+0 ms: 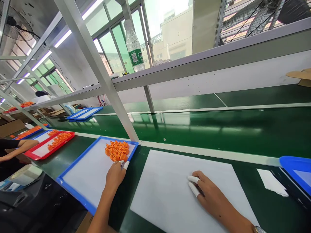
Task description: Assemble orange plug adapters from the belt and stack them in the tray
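My left hand reaches into a blue-rimmed white tray, with its white-capped fingertips touching the near edge of a heap of small orange parts. Whether those fingers pinch a part is hidden. My right hand rests on a white sheet on the green bench, two fingers in white cots stretched out flat, with nothing in it.
A red tray with orange parts lies to the left, beside a co-worker's arm. More blue trays sit further back, and another blue tray at the right edge. A slanted metal strut crosses in front. A bottle stands on the shelf.
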Motion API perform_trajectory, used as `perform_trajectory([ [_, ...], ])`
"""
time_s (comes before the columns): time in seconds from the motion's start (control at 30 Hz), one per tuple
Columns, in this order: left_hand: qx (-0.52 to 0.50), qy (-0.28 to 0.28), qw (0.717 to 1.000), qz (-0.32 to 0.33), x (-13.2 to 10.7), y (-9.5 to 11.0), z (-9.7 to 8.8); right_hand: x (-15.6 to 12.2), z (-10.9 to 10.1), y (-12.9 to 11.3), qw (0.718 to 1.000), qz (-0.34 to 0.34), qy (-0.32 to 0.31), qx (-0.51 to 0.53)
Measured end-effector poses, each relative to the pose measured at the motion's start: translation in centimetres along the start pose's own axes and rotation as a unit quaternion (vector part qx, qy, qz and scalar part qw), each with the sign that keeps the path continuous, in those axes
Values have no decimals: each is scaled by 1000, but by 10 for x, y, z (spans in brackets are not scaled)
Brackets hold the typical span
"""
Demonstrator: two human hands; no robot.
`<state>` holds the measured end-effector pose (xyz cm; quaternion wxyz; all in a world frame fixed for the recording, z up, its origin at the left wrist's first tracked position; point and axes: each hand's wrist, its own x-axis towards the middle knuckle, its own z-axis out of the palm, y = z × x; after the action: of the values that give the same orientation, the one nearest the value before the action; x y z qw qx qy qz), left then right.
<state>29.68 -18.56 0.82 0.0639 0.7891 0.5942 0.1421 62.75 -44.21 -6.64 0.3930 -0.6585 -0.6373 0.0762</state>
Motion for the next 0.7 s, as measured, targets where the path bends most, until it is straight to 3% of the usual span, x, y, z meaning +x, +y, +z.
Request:
perform_trajectory([
  [0.1, 20, 13, 1000, -2, -5, 13, -3, -1, 1, 2, 1000, 5, -11, -4],
  [0.17, 5, 43, 998, 35, -12, 31, -5, -1, 0, 1, 1000, 3, -17, -7],
  [0.27, -99, 69, 981, 151, -24, 71, -5, 2, -3, -3, 1000, 2, -15, -6],
  [0.37, -223, 20, 938, 265, -37, 118, 2, 5, -7, -10, 1000, 4, -2, -3],
  [0.5, -191, -35, 888, 417, -49, 172, 16, 9, -11, -15, 1000, 6, 10, -16],
  [0.6, -141, -22, 866, 479, -51, 192, 34, 12, -11, -13, 999, 10, 6, -49],
  [0.7, -141, 5, 860, 490, -45, 193, 59, 14, -7, -7, 993, 1, -7, -116],
])
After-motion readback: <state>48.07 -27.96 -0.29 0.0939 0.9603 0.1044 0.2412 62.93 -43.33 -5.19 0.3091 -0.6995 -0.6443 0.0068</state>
